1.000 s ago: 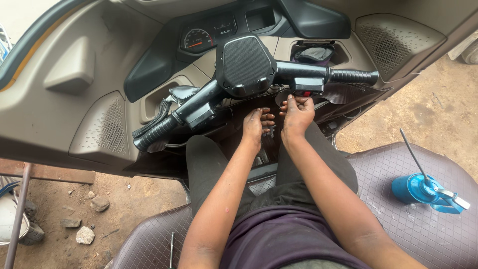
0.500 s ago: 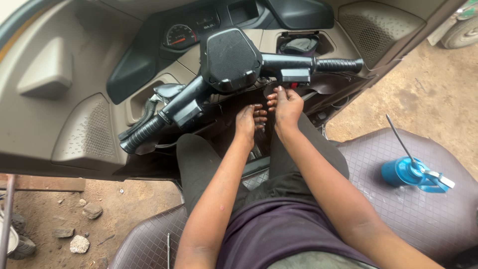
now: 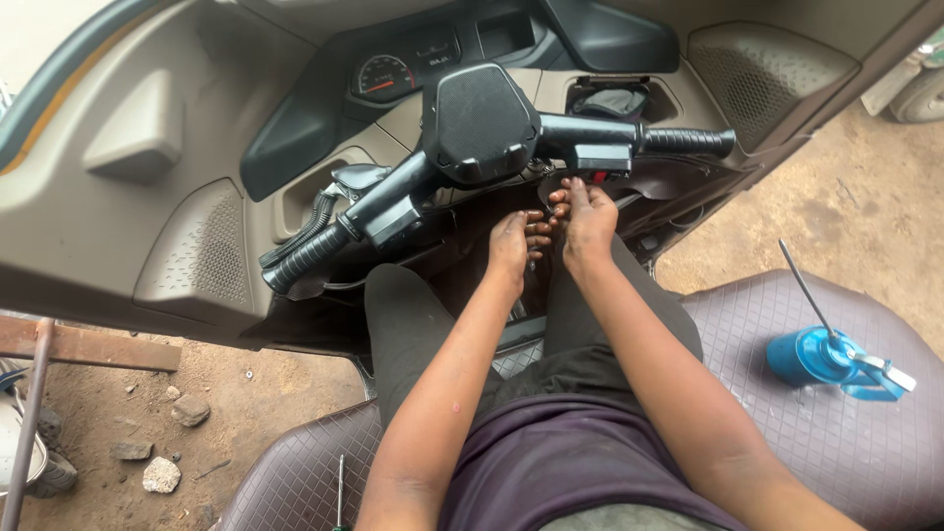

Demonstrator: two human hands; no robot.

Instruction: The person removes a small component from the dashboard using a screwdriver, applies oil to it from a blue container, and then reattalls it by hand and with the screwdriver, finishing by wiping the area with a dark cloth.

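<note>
I sit on a brown quilted seat [image 3: 836, 433] facing a black handlebar [image 3: 472, 147] with a hexagonal centre cover. Both arms reach forward under the bar. My left hand [image 3: 511, 241] has its fingers curled, touching something small beneath the handlebar that I cannot make out. My right hand [image 3: 587, 221] is beside it, fingertips up against the underside of the right switch housing [image 3: 602, 157]. The two hands touch each other at the fingertips. What they pinch is hidden in shadow.
A blue oil can [image 3: 826, 356] with a long thin spout lies on the seat to my right. A screwdriver tip [image 3: 340, 487] shows at the seat's left edge. The beige dashboard [image 3: 177, 147] holds a speedometer [image 3: 385, 77]. Dirt ground with stones [image 3: 157, 472] lies left.
The view has shifted slightly, moving the handlebar in frame. Both hands stay together under the bar, with only small finger movements.
</note>
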